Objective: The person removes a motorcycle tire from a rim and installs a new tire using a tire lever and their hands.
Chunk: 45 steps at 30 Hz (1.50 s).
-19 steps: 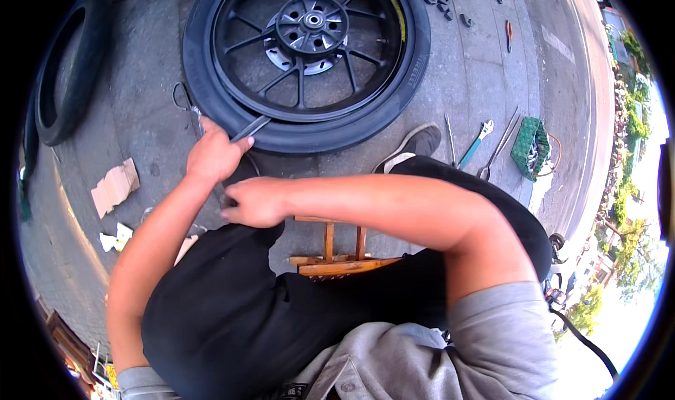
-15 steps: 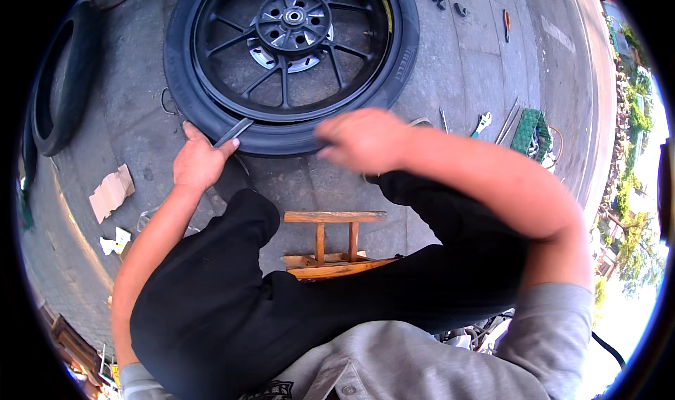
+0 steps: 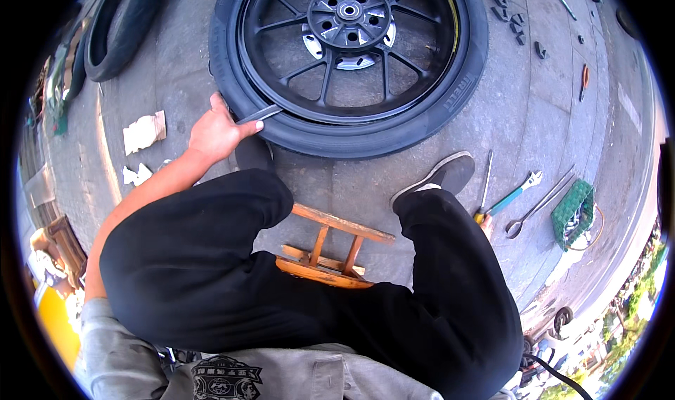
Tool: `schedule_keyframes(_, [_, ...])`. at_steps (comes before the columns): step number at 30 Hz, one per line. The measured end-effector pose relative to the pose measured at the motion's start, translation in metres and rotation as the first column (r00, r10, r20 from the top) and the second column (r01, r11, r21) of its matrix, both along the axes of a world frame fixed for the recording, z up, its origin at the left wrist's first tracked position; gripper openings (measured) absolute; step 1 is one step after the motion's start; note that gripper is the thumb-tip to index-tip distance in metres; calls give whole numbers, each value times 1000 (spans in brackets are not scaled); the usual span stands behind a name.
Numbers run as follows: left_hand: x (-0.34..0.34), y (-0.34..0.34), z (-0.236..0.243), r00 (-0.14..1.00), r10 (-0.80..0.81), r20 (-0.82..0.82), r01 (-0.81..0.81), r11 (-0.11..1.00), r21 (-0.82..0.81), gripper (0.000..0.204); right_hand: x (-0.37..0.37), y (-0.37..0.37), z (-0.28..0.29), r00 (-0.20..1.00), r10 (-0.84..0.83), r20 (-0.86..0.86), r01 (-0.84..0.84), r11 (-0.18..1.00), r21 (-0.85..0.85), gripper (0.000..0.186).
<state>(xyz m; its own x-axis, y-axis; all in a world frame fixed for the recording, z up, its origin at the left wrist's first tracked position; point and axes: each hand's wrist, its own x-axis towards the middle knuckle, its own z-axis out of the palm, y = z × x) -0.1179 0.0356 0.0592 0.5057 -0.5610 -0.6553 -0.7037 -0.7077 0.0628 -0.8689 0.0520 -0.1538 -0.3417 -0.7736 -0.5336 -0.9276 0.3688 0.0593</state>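
Observation:
A black motorcycle tyre [image 3: 337,141] lies flat around a black spoked wheel rim [image 3: 323,83] with a brake disc beneath its hub. At the near left of the tyre, my left hand [image 3: 214,134] is closed on a metal tyre lever [image 3: 260,113]. The lever's end lies over the tyre, tucked in at the rim edge. Only some fingers of my right hand [image 3: 488,225] show past my right knee. They touch the yellow handle of a screwdriver [image 3: 487,182] on the ground; whether they grip it is hidden. Beside it lies an adjustable wrench [image 3: 515,192] with a teal handle.
Right of the wrench are a spoon-ended lever [image 3: 538,208] and a green basket [image 3: 573,213] of parts. Pliers [image 3: 584,83] and several black blocks [image 3: 517,23] lie farther off. A loose tyre [image 3: 116,55] lies left. Between my legs stands a wooden stool [image 3: 337,224].
My right hand has left the tyre's near edge and gone down right to the screwdriver, mostly behind my knee. My left hand keeps hold of the lever. The view has shifted.

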Motion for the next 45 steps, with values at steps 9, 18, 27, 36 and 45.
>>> schedule_keyframes(9, [-6, -3, -4, 999, -29, 14, 29, 999, -30, 112, 107, -156, 190, 902, 296, 313, -188, 924, -333, 54])
schedule_keyframes(18, [-9, -17, -1, 998, -43, -40, 42, 999, -24, 120, 417, -326, 366, 105, 987, -125, -969, 130, 210, 37])
schedule_keyframes(27, [3, -13, -2, 992, -29, -120, 31, 999, 18, 125, 573, -346, 318, -489, 845, -215, -770, -303, 562, 45])
schedule_keyframes(36, [10, -10, -2, 989, -44, -144, 46, 999, 10, 123, 621, -360, 264, -600, 797, -67, -658, -444, 608, 46])
schedule_keyframes(45, [4, -4, -11, 992, -73, -100, 66, 996, -66, 114, 584, -290, 312, -488, 866, -112, -668, -287, 687, 21])
